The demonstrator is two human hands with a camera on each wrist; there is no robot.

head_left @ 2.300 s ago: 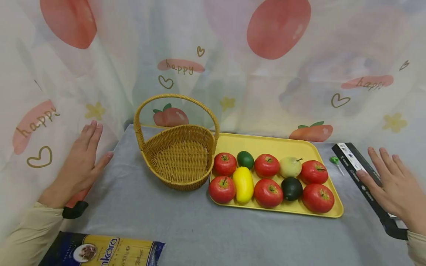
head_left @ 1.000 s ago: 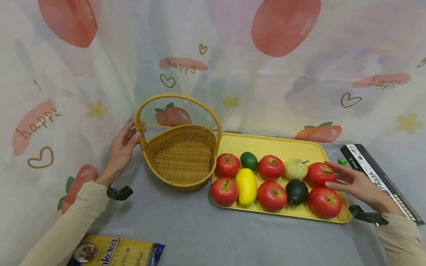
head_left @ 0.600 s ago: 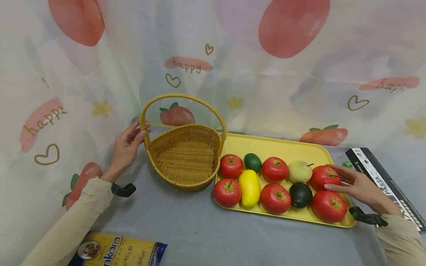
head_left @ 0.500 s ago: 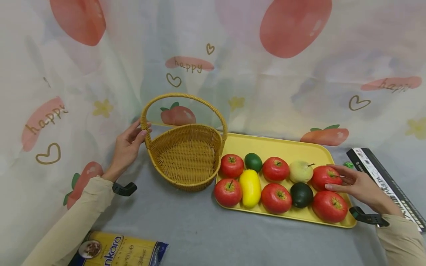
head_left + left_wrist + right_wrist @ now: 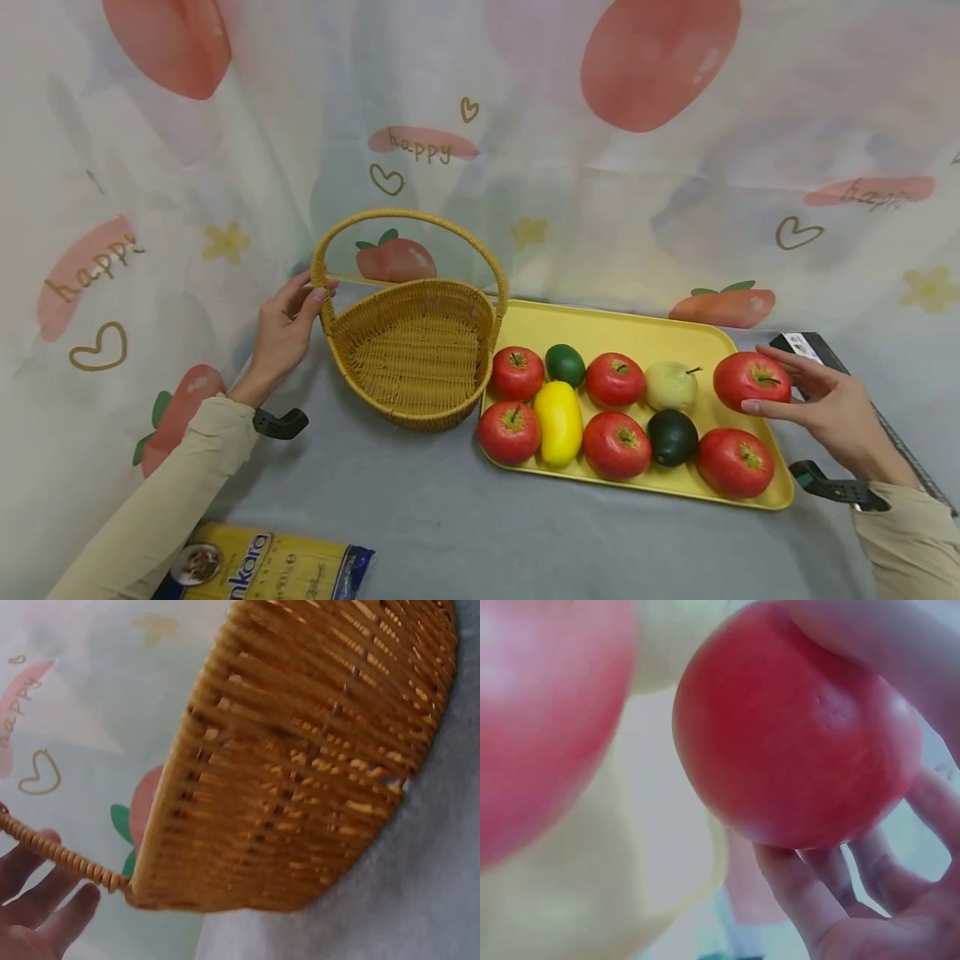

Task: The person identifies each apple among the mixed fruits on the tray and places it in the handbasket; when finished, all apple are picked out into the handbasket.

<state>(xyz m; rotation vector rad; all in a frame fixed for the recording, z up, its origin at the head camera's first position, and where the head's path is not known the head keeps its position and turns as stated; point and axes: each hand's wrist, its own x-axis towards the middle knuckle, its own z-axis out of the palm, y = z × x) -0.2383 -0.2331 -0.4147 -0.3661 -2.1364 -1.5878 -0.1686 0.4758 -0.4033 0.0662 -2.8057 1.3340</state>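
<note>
My right hand [image 5: 843, 412] grips a red apple [image 5: 752, 381] between thumb and fingers. The apple is raised above the right end of the yellow tray [image 5: 600, 321]; the right wrist view has the apple [image 5: 795, 735] clear of the tray. My left hand [image 5: 285, 325] holds the left side of the handle [image 5: 405, 214] of a wicker basket [image 5: 416, 354], thumb in front and fingers partly hidden behind it. The basket's inside shows only bare weave. On the tray lie several more red apples [image 5: 617, 444], a yellow mango-like fruit [image 5: 558, 423], a pale pear [image 5: 670, 386] and two dark green fruits [image 5: 672, 437].
A pasta packet [image 5: 273, 567] lies at the table's front left. Behind my right hand is a long black-and-white box [image 5: 813, 346], partly covered. Printed cloth [image 5: 562, 192] hangs close behind the basket and tray and along the left side. The grey tabletop [image 5: 487, 542] stretches in front.
Both hands came in from the sides: the left took the basket handle, the right took hold of the rear right apple. Since half a second ago, that apple has been lifted off the tray.
</note>
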